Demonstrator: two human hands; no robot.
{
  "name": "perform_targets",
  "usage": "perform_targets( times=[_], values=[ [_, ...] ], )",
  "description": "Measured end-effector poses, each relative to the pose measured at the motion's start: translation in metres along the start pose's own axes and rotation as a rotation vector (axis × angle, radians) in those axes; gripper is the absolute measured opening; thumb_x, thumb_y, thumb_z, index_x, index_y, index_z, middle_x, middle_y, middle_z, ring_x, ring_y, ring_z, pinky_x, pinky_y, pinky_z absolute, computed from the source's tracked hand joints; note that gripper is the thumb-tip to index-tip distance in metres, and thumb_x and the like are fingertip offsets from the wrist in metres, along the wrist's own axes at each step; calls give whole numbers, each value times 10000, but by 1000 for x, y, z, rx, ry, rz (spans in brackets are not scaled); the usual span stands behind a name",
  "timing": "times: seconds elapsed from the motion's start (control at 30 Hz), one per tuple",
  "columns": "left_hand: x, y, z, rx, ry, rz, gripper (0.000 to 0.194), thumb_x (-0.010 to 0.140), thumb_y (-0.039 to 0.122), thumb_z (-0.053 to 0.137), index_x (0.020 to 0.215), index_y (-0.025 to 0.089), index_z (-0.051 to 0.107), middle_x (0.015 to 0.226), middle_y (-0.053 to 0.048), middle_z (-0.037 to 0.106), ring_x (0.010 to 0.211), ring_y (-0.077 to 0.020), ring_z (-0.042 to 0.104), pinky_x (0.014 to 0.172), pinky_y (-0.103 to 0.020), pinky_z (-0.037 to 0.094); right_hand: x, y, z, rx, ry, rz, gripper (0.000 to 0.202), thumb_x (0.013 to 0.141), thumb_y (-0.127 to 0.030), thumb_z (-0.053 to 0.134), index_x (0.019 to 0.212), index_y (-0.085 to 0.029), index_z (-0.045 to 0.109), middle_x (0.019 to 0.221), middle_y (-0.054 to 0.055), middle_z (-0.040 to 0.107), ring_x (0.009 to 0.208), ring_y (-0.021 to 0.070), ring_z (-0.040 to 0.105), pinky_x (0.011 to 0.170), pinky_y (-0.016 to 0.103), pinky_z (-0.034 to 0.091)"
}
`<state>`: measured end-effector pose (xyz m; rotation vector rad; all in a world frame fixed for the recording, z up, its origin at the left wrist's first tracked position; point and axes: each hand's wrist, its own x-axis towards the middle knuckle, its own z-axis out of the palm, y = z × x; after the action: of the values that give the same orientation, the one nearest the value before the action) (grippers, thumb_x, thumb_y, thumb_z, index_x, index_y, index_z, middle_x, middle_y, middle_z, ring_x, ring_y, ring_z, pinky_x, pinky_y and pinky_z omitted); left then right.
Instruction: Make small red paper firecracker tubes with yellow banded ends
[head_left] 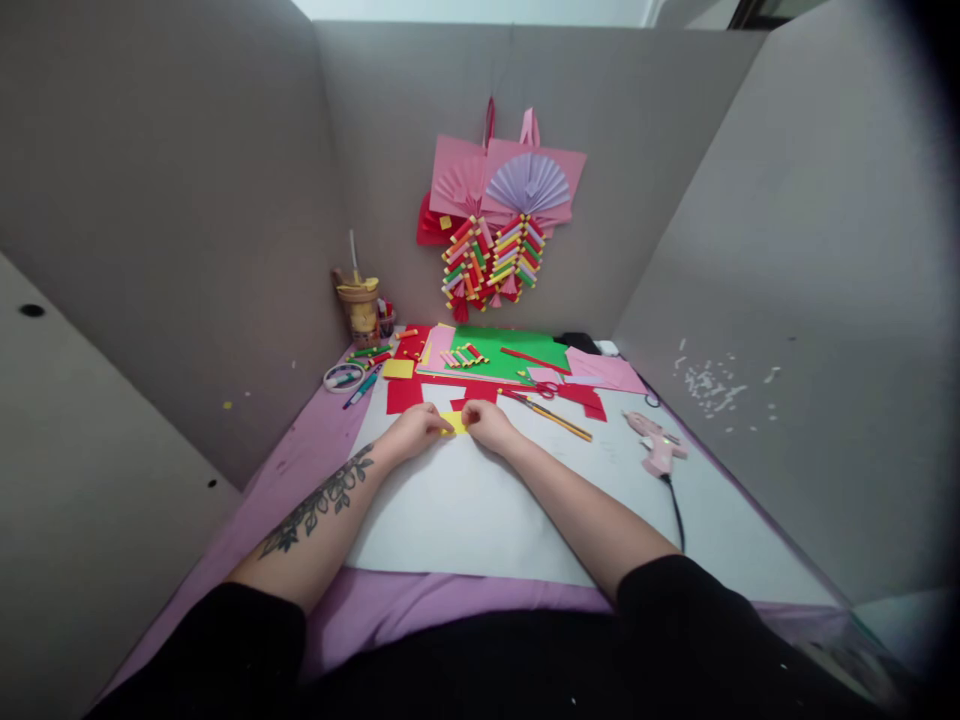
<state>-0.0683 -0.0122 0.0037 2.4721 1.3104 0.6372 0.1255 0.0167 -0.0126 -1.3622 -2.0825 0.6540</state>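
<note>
A small piece of yellow paper [454, 423] lies between my two hands on the white sheet [480, 510]. My left hand [418, 430] pinches its left side, thumb and fingers together. On its right side my right hand [487, 424] has curled fingers closed on the paper. Just beyond my hands are red paper pieces [405, 396]. A yellow-and-black pencil or craft knife [559, 418] lies to the right of my right hand, near red-handled scissors [546, 389].
A pink glue gun [660, 447] with a black cord lies at the right. Green paper [517, 350] carries small paper rolls [465, 356]. A pot of tools [363, 310] and a tape roll [343, 377] stand at the left. Paper fan decorations [529, 185] hang on the grey back panel.
</note>
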Motion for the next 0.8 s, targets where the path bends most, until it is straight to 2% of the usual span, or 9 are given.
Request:
perform_targets(
  times=[0.13, 0.23, 0.33, 0.43, 0.63, 0.8],
  values=[
    [-2, 9, -2, 146, -45, 54, 233, 802, 209, 520, 877, 234, 739, 824, -45, 601, 807, -160, 548, 736, -253, 412, -3, 5, 3, -33, 6, -150, 326, 688, 10, 487, 775, -207, 715, 798, 22, 596, 788, 149, 515, 759, 266, 375],
    [-3, 16, -5, 251, -73, 57, 256, 806, 201, 495, 877, 239, 738, 830, -49, 611, 806, -176, 542, 725, -269, 404, -7, 3, 2, -133, -26, -205, 345, 758, -30, 505, 865, -264, 735, 887, 32, 613, 842, 163, 491, 796, 293, 356],
    [-6, 21, -8, 315, -97, 41, 270, 811, 201, 474, 854, 224, 740, 809, -67, 616, 798, -191, 543, 721, -286, 400, -14, -4, -2, -279, -76, -296, 253, 832, -169, 539, 932, -315, 720, 936, 30, 617, 890, 183, 462, 811, 319, 327],
    [-9, 24, -9, 342, -112, -2, 247, 800, 210, 490, 812, 214, 737, 779, -79, 607, 797, -197, 546, 732, -297, 399, -21, -12, -9, -417, -123, -358, 203, 870, -330, 526, 941, -314, 716, 964, 45, 618, 933, 202, 446, 825, 343, 299],
    [-15, 28, -13, 389, -124, -11, 247, 757, 141, 483, 721, 191, 722, 738, -92, 592, 784, -215, 547, 727, -320, 397, -34, -14, -26, -566, -103, -298, 207, 870, -269, 510, 852, -262, 716, 967, 62, 624, 975, 218, 443, 792, 338, 287],
    [-19, 29, -16, 408, -132, -23, 258, 734, 114, 467, 716, 176, 717, 740, -95, 595, 780, -208, 553, 728, -315, 401, -38, -13, -28, -590, -97, -260, 213, 855, -214, 498, 843, -246, 707, 953, 67, 634, 982, 219, 449, 778, 333, 299]
  ],
)
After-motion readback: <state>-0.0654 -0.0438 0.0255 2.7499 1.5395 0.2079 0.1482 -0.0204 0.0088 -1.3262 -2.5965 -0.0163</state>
